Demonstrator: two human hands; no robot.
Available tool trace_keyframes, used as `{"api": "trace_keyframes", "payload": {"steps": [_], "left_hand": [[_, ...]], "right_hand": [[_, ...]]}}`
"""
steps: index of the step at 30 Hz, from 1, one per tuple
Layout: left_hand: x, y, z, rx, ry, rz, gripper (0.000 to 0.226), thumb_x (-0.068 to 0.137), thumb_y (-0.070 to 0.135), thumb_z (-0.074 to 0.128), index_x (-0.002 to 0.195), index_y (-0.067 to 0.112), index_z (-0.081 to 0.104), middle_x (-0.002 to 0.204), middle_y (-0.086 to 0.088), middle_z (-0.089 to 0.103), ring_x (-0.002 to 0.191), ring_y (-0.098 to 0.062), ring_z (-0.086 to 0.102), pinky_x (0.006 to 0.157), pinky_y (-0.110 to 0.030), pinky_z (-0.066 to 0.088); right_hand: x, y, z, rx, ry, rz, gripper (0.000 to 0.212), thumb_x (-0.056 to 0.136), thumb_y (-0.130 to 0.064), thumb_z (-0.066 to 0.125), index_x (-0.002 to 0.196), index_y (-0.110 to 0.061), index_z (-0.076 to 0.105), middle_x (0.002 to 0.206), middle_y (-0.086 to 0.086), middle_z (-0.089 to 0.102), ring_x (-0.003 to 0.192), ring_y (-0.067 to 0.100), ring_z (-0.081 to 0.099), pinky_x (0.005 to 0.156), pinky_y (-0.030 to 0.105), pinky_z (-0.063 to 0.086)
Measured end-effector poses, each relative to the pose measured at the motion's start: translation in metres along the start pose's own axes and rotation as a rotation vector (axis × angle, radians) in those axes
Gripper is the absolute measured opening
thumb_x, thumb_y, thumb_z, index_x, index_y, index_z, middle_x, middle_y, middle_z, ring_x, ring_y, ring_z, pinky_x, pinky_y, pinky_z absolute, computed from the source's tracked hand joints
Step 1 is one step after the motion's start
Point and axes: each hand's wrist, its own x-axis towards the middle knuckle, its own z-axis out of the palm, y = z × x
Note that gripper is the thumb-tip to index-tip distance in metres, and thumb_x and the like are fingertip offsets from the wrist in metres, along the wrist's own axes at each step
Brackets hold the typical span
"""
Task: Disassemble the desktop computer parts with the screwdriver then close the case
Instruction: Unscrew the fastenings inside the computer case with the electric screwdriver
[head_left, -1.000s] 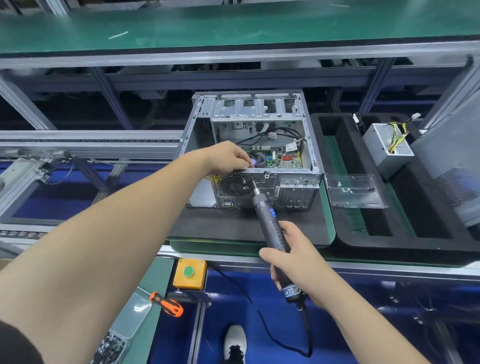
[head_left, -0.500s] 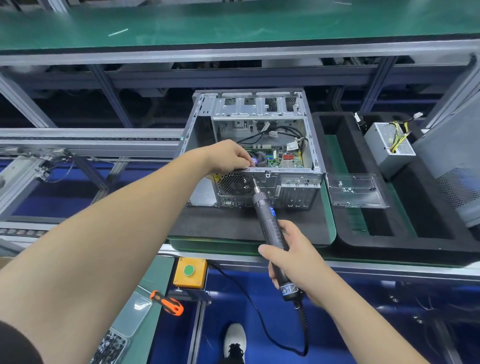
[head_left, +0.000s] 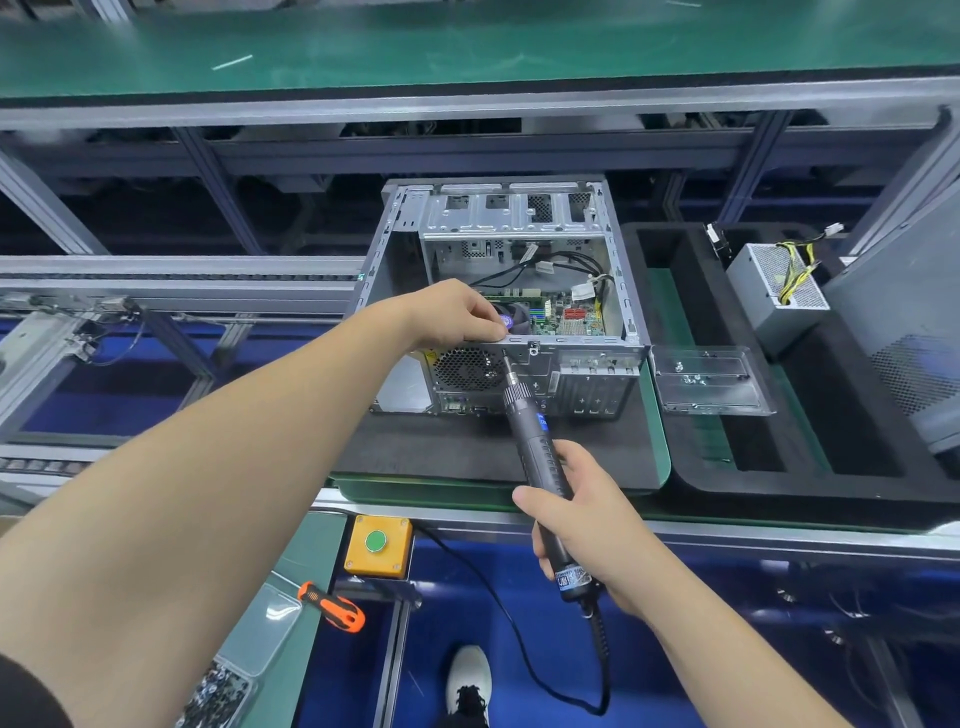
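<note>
Almost nothing has shifted in the last second: my right hand still grips the electric screwdriver, bit on the open computer case rear at twelve o'clock, my left hand clamping its top edge, so the screw is likely still turning out.

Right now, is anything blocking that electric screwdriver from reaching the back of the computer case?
Nothing visible. The electric screwdriver, gripped by the right hand, already has its tip at the computer case rear panel; the left hand grips the top edge, beside the tip.
</note>
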Motion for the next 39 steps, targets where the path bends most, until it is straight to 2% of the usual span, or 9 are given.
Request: {"api": "trace_keyframes", "payload": {"steps": [4, 9, 17, 23, 29, 32, 35, 37, 39], "left_hand": [[-0.002, 0.001, 0.001, -0.021, -0.009, 0.011, 0.011, 0.085, 0.048, 0.073, 0.089, 0.04, 0.08, 0.092, 0.021, 0.076, 0.104, -0.02, 0.071, 0.101, -0.044, 0.054], [-0.002, 0.001, 0.002, -0.029, -0.004, 0.027, 0.01, 0.087, 0.044, 0.074, 0.089, 0.038, 0.08, 0.092, 0.02, 0.076, 0.1, -0.013, 0.071, 0.102, -0.042, 0.053], [0.0, 0.004, 0.0, 0.023, 0.016, 0.035, 0.007, 0.09, 0.039, 0.074, 0.085, 0.039, 0.078, 0.087, 0.022, 0.075, 0.097, -0.01, 0.069, 0.091, -0.03, 0.053], [0.001, 0.004, 0.0, 0.055, 0.015, 0.013, 0.008, 0.089, 0.043, 0.073, 0.082, 0.042, 0.077, 0.085, 0.021, 0.075, 0.093, -0.019, 0.07, 0.094, -0.041, 0.055], [0.0, 0.005, 0.001, 0.056, 0.015, 0.016, 0.008, 0.09, 0.043, 0.072, 0.083, 0.041, 0.077, 0.088, 0.014, 0.076, 0.082, -0.014, 0.064, 0.091, -0.044, 0.055], [0.0, 0.007, 0.001, 0.063, 0.03, 0.025, 0.012, 0.09, 0.04, 0.072, 0.08, 0.043, 0.075, 0.082, 0.027, 0.073, 0.085, -0.005, 0.066, 0.084, -0.032, 0.052], [-0.001, 0.009, 0.002, 0.101, 0.029, 0.047, 0.014, 0.092, 0.039, 0.071, 0.079, 0.043, 0.073, 0.075, 0.033, 0.069, 0.073, 0.008, 0.063, 0.075, -0.021, 0.044], [-0.003, 0.009, 0.003, 0.126, 0.036, 0.069, 0.014, 0.094, 0.039, 0.068, 0.082, 0.041, 0.074, 0.075, 0.03, 0.069, 0.066, 0.009, 0.061, 0.069, -0.021, 0.043], [-0.006, 0.008, 0.005, 0.163, 0.051, 0.086, 0.013, 0.096, 0.037, 0.063, 0.092, 0.037, 0.076, 0.081, 0.028, 0.07, 0.072, 0.004, 0.062, 0.071, -0.025, 0.046]], "right_hand": [[-0.001, -0.001, 0.001, 0.008, 0.003, -0.006, 0.034, 0.088, -0.033, 0.067, 0.113, -0.049, 0.049, 0.064, 0.008, 0.064, 0.05, 0.027, 0.053, 0.048, 0.029, 0.048], [-0.001, -0.003, 0.001, 0.017, 0.011, -0.001, 0.034, 0.089, -0.032, 0.067, 0.114, -0.047, 0.05, 0.065, 0.007, 0.063, 0.05, 0.027, 0.053, 0.047, 0.028, 0.046], [0.0, -0.009, 0.003, 0.038, 0.028, 0.014, 0.033, 0.089, -0.029, 0.069, 0.113, -0.042, 0.052, 0.065, 0.01, 0.06, 0.047, 0.025, 0.053, 0.046, 0.029, 0.047], [-0.001, -0.017, 0.002, -0.05, 0.054, -0.001, 0.035, 0.087, -0.028, 0.07, 0.104, -0.051, 0.05, 0.079, 0.013, 0.06, 0.048, 0.02, 0.055, 0.046, 0.027, 0.047], [0.005, -0.019, 0.009, -0.107, 0.076, 0.003, 0.034, 0.082, -0.031, 0.068, 0.102, -0.051, 0.05, 0.081, 0.011, 0.059, 0.05, 0.02, 0.056, 0.05, 0.032, 0.05], [0.01, -0.019, 0.015, -0.208, 0.109, -0.001, 0.041, 0.082, -0.032, 0.068, 0.116, -0.042, 0.048, 0.085, 0.003, 0.061, 0.06, 0.019, 0.06, 0.057, 0.035, 0.055], [0.012, -0.021, 0.023, -0.213, 0.11, 0.006, 0.035, 0.078, -0.036, 0.069, 0.104, -0.047, 0.047, 0.087, 0.003, 0.06, 0.065, 0.02, 0.059, 0.059, 0.035, 0.055], [0.012, -0.022, 0.028, -0.2, 0.123, 0.011, 0.037, 0.074, -0.041, 0.071, 0.1, -0.048, 0.046, 0.087, 0.002, 0.059, 0.066, 0.02, 0.06, 0.058, 0.034, 0.054], [0.012, -0.023, 0.03, -0.193, 0.136, 0.013, 0.043, 0.069, -0.045, 0.074, 0.101, -0.046, 0.046, 0.086, 0.0, 0.058, 0.068, 0.02, 0.06, 0.059, 0.034, 0.054]]}}
